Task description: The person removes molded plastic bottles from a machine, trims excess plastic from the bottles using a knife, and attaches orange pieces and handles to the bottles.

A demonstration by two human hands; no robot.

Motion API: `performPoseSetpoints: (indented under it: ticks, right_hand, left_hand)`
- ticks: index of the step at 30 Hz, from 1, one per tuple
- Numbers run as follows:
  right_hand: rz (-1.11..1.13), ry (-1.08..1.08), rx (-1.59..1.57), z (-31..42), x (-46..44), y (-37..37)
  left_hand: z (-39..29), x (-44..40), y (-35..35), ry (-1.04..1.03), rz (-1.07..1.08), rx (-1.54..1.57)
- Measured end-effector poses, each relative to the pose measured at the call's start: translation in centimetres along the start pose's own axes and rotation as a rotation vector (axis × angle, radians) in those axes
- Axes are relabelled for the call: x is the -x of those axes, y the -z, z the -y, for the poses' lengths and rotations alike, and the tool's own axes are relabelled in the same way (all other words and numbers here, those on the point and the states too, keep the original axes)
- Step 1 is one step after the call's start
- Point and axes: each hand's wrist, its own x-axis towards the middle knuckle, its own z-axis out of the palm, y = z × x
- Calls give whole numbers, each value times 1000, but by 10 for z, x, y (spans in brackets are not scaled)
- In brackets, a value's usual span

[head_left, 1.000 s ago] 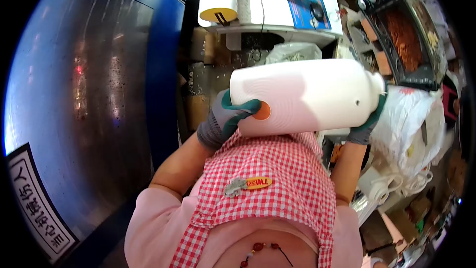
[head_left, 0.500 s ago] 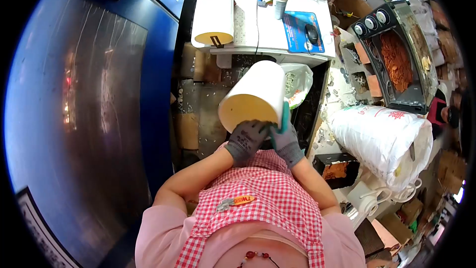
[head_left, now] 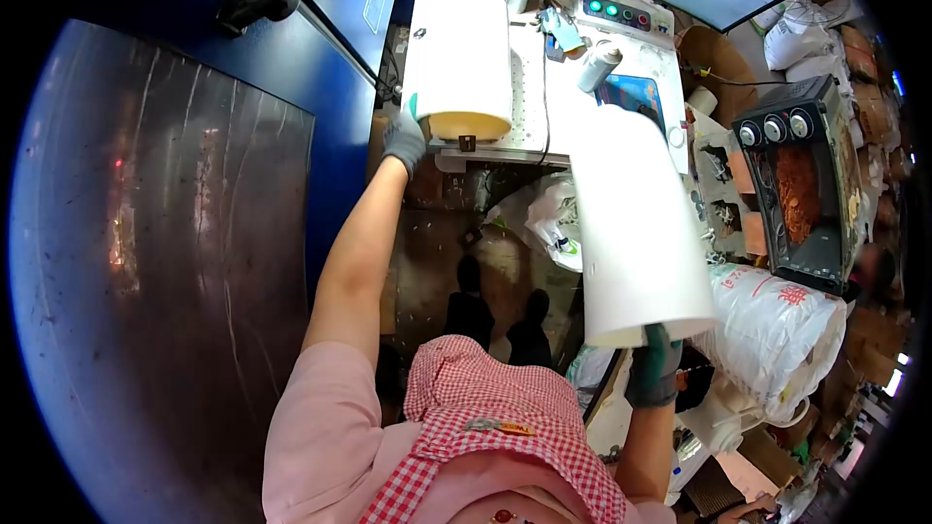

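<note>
The person's right hand [head_left: 654, 369], in a grey-and-green glove, grasps the rim of a white cylindrical shell [head_left: 641, 223] at its near, open end. The shell stretches up and away from those fingers, tilted, its far end over the white workbench [head_left: 526, 87]. The left hand [head_left: 406, 144], gloved alike, has its fingers against the near left edge of a second white cylindrical shell [head_left: 456, 44], which lies on the workbench directly beyond and right of them; whether they close on it or only touch it cannot be told. Its yellowish open end faces the person, with a dark metal bracket [head_left: 468, 144] at the lower rim, just right of the left fingers.

Between the two hands, below the workbench, sits a translucent plastic bag [head_left: 555, 218]. Well beyond the right fingers stand a spray can [head_left: 600, 66] and a control panel [head_left: 616, 12] with lit green buttons. To their right lies a white printed plastic bag [head_left: 777, 330], with a toaster oven [head_left: 801, 199] beyond it.
</note>
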Motion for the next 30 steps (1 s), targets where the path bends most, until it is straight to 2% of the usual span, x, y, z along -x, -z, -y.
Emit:
performPoseSetpoints:
  ticks: [1, 2, 3, 4, 5, 7, 8, 9, 10, 11, 12, 13, 15, 16, 19, 20, 21, 22, 24, 25, 26, 27, 28, 30]
  right_hand:
    - [3, -67, -87, 6, -12, -6]
    - [52, 11, 28, 1, -28, -10]
    - [16, -43, -151, 7, -46, -26]
    - [-20, -104, -333, 15, -63, -48]
    - [42, -96, -330, 31, -75, -71]
    - [224, 85, -218, 24, -122, -103]
    - [314, 208, -74, 43, -136, -133]
    - [364, 235, 2, 34, -161, -152]
    - [345, 150, -35, 44, -168, -186]
    - [372, 372, 5, 46, -178, -218]
    - [324, 477, 64, 38, -194, -246]
    - [330, 407, 318, 32, -210, -264]
    - [217, 612, 657, 16, -232, -296]
    - [172, 685, 805, 7, -243, -308]
    - [206, 748, 1026, -17, -261, -314]
    - [197, 748, 1162, -24, -261, -312]
    - [191, 744, 1294, -22, -255, -314]
    - [199, 743, 1298, -11, -249, -318]
    - [264, 533, 1480, 5, -238, -323]
    - [265, 524, 1486, 1, -240, -323]
    - [192, 682, 1535, -5, -246, -324]
    - [116, 840, 1576, 0, -243, -327]
    - [163, 746, 1626, 5, -241, -330]
    - [182, 704, 1665, 11, -236, -334]
  left_hand:
    - [-41, 12, 24, 74, 2, 32]
    - [-54, 35, 27, -67, -65, 280]
    - [-57, 63, 29, -206, -135, 524]
    - [-27, 89, 12, -366, -310, 333]
    - [-24, 132, 20, -364, -312, 326]
    - [-23, 241, 37, -347, -175, 112]
    - [-37, 285, 48, -40, -112, 457]
    - [-49, 332, 59, 274, -36, 792]
    - [-5, 386, 44, 167, -68, 532]
    - [0, 418, 46, 156, -71, 530]
    - [5, 445, 48, 213, -59, 549]
    - [11, 468, 49, 273, -47, 565]
    - [19, 485, 49, 400, -24, 598]
    - [5, 481, 63, 332, 16, 279]
    - [37, 497, 37, 367, 77, 236]
    - [47, 502, 30, 469, 127, 342]
    - [40, 497, 33, 476, 124, 342]
    - [22, 484, 39, 471, 81, 466]
    - [11, 471, 45, 476, 46, 594]
    - [13, 467, 49, 455, 132, 460]
    - [16, 463, 51, 427, 214, 324]
    - [18, 462, 52, 427, 221, 323]
    - [23, 461, 51, 405, 243, 252]
    - [31, 462, 46, 380, 266, 182]
